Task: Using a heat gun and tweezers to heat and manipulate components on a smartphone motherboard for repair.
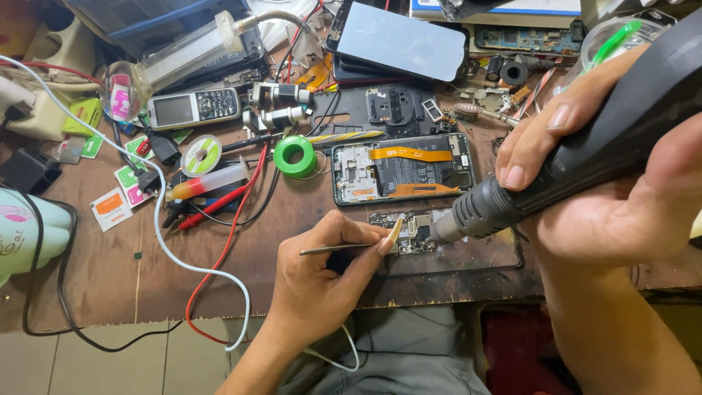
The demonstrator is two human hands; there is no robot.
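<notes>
Your right hand (585, 183) is wrapped around the black handle of a hot-air gun (556, 161), fingers curled over the top and thumb on the near side. The gun's long axis runs from upper right down to lower left, and its metal nozzle points left and slightly down at the small circuit board (411, 232) lying just beyond the nozzle tip.

Your left hand (329, 271) pinches a pair of metal tweezers (344, 249) between thumb and fingers. The tweezers lie almost level, their free end out past your fingers to the left and their working end at the board's left edge, under your thumb. The board rests on a dark mat (475, 256) between your two hands, its long side running left to right.

Just beyond your left hand lies an opened phone body (402, 170), a shallow frame holding a black battery, an orange flex ribbon across the top and another lower down, with a small board at its left end. Its long axis runs left to right. To its left, a green roll of tape (295, 156) sits on the desk.

Farther from your left hand, up and left, a clear syringe-like tube (190, 53) lies tilted, with a grey keypad phone (194, 108) beside it. Above your right hand's fingers, a clear round tub (610, 33) holds a green stick. A phone screen panel (402, 40) rests face up beyond the opened phone.
</notes>
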